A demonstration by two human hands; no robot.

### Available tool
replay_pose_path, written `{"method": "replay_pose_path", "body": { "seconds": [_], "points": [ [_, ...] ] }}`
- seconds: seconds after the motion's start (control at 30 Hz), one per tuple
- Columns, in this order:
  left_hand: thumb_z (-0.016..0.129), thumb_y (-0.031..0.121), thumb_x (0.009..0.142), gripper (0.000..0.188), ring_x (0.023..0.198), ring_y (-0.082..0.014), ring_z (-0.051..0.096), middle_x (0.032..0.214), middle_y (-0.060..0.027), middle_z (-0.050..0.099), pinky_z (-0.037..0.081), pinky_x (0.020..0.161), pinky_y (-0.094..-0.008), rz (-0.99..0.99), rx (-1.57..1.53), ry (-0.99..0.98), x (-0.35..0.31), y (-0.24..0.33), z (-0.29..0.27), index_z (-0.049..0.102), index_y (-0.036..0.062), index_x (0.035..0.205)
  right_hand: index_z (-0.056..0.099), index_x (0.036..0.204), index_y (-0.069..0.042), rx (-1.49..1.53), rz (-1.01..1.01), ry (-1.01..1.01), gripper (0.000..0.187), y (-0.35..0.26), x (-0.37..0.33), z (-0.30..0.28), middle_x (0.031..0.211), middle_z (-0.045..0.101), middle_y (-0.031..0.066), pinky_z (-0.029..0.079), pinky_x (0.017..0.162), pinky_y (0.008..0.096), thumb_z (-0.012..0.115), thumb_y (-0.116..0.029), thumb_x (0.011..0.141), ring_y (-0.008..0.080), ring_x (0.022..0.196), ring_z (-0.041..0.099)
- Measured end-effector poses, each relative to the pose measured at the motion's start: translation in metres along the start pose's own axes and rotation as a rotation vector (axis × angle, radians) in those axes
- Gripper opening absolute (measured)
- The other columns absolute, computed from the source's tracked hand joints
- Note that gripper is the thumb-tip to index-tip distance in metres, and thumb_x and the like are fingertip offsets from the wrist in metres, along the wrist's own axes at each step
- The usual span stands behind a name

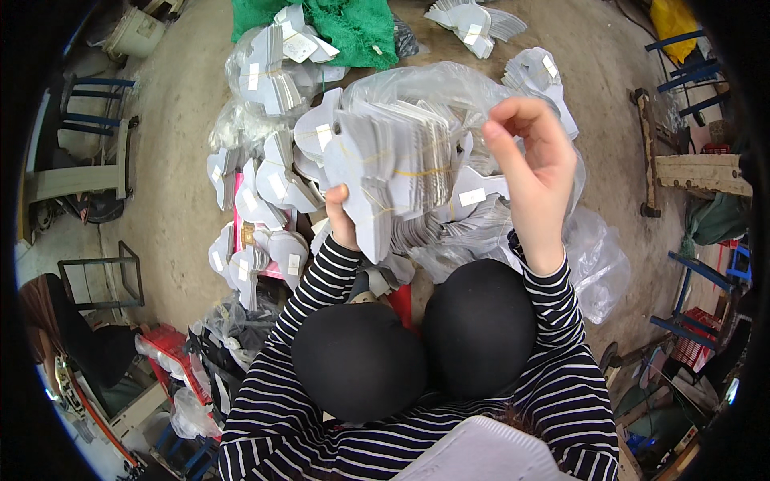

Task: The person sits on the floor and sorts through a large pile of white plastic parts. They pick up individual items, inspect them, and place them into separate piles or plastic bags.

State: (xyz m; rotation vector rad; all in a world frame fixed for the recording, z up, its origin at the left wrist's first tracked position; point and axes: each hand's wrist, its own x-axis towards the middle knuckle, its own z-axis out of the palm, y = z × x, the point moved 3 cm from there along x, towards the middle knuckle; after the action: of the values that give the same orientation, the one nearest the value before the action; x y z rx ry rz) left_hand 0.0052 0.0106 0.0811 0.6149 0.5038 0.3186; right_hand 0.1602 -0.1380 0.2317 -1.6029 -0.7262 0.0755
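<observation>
A thick stack of light grey insole-shaped sheets (361, 160), bound with yellowish rubber bands, stands tilted in front of me. My left hand (343, 220) grips its lower left side, thumb on the front sheet; the other fingers are hidden behind it. A clear plastic bag (433, 80) billows over the back and right of the stack. My right hand (533, 164) is raised to the right, its fingers curled and thumb and forefinger closed at the bag's film. Beneath and beside the held stack lie more bundles of the same sheets (277, 180) with white labels.
A green woven sack (353, 36) lies at the far side, near another bundle (476, 28). Crumpled clear plastic (597, 264) sits on the floor to the right. Blue-legged stools (690, 76) and a wooden beam (698, 172) line the right; a red crate (172, 353) stands lower left.
</observation>
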Motion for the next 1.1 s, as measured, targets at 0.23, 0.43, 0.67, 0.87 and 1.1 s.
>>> {"method": "replay_pose_path", "body": {
  "seconds": [0.23, 0.43, 0.67, 0.87, 1.1],
  "points": [
    [0.06, 0.067, 0.083, 0.094, 0.122, -0.031, 0.056, 0.136, -0.0164, 0.054, 0.047, 0.104, -0.0445, 0.039, 0.025, -0.061, 0.003, 0.007, -0.005, 0.036, 0.0032, 0.147, 0.073, 0.088, -0.008, -0.38, -0.299, -0.243, 0.012, 0.026, -0.015, 0.018, 0.084, 0.063, 0.0008, 0.047, 0.072, 0.0353, 0.077, -0.011, 0.076, 0.0218, 0.08, 0.06],
    [0.058, 0.066, 0.084, 0.091, 0.122, -0.0302, 0.056, 0.135, -0.0158, 0.055, 0.047, 0.104, -0.0441, 0.034, 0.01, -0.086, 0.005, 0.006, -0.007, 0.037, 0.0036, 0.147, 0.07, 0.086, -0.005, -0.529, -0.436, -0.282, 0.012, 0.022, -0.016, 0.024, 0.087, 0.065, 0.0043, 0.048, 0.072, 0.0345, 0.076, -0.005, 0.076, 0.0233, 0.079, 0.061],
    [0.057, 0.063, 0.085, 0.086, 0.121, -0.0298, 0.057, 0.133, -0.017, 0.056, 0.048, 0.103, -0.0425, 0.01, -0.063, -0.085, 0.006, 0.0, -0.006, 0.041, 0.0026, 0.144, 0.065, 0.09, 0.0, -0.204, -0.19, -0.333, 0.009, 0.023, -0.02, 0.022, 0.09, 0.063, 0.009, 0.051, 0.074, 0.0339, 0.068, 0.003, 0.083, 0.0266, 0.083, 0.063],
    [0.058, 0.061, 0.084, 0.086, 0.119, -0.0306, 0.059, 0.133, -0.0179, 0.057, 0.05, 0.101, -0.043, 0.011, 0.018, -0.076, 0.007, -0.002, -0.009, 0.04, 0.0011, 0.144, 0.064, 0.09, 0.0, -0.283, -0.142, -0.365, 0.008, 0.026, -0.023, 0.023, 0.089, 0.063, 0.0098, 0.052, 0.073, 0.0333, 0.068, 0.002, 0.083, 0.0263, 0.082, 0.064],
    [0.059, 0.06, 0.083, 0.086, 0.118, -0.0297, 0.059, 0.132, -0.0168, 0.057, 0.05, 0.1, -0.0429, -0.003, 0.003, -0.071, 0.007, -0.003, -0.009, 0.04, 0.0012, 0.144, 0.063, 0.089, -0.001, -0.491, -0.305, -0.415, 0.009, 0.021, -0.022, 0.025, 0.088, 0.061, 0.0109, 0.052, 0.07, 0.0357, 0.068, -0.001, 0.082, 0.0298, 0.079, 0.063]
  ]
}}
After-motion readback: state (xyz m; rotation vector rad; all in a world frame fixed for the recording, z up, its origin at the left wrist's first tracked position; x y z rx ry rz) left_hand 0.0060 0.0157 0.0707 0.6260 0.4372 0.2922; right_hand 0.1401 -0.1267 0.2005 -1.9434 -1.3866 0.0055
